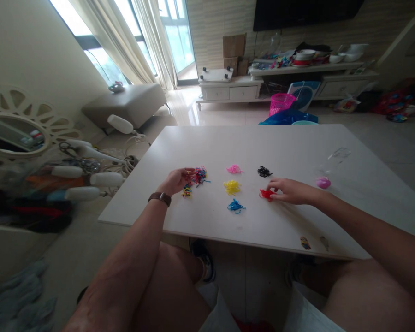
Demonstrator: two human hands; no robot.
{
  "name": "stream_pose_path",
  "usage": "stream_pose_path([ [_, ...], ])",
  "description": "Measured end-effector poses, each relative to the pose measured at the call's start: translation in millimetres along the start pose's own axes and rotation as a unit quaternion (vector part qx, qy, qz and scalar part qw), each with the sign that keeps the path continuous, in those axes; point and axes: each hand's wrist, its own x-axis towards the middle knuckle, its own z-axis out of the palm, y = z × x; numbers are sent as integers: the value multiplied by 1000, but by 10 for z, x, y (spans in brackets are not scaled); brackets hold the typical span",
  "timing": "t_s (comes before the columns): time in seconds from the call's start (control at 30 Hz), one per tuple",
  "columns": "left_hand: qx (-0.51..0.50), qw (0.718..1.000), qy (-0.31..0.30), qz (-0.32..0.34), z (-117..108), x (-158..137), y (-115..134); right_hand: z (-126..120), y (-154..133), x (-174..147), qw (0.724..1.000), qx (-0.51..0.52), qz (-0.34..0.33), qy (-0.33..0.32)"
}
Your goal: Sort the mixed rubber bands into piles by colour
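Observation:
My left hand point(177, 181), with a dark watch on the wrist, reaches over a mixed heap of small coloured rubber bands point(201, 174) on the white table. Its fingers are stretched out and touch the heap. More bands lie just below them. My right hand point(288, 191) is at the red bands point(265, 194), fingers curved and fingertips apart; any single band between them is too small to make out. Between my hands lie separate piles of pink bands point(234, 169), yellow bands point(232, 186) and blue bands point(235, 206). The black bands point(263, 171) lie behind the red ones.
On the right of the white table point(207, 143) are a purple-pink round object point(323, 182) and a clear plastic container point(338, 157). A small cartoon sticker point(305, 243) is near the front edge. Lamp-like white pieces point(120, 124) stand off the left edge; a pink basket point(281, 103) is behind.

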Motion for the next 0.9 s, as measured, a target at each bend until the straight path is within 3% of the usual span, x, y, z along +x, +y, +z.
stream_pose_path([
  [0.2,18,999,21,-15,24,43,-31,11,30,0,1000,0,-3,-6],
  [0.67,152,988,-37,13,77,31,-86,-3,12,2,1000,-8,-7,4],
  [0.8,279,958,-2,65,110,70,-142,-12,0,5,1000,1,-17,11],
  [0.9,425,896,9,132,184,100,-204,-25,-19,1,1000,4,-19,12],
])
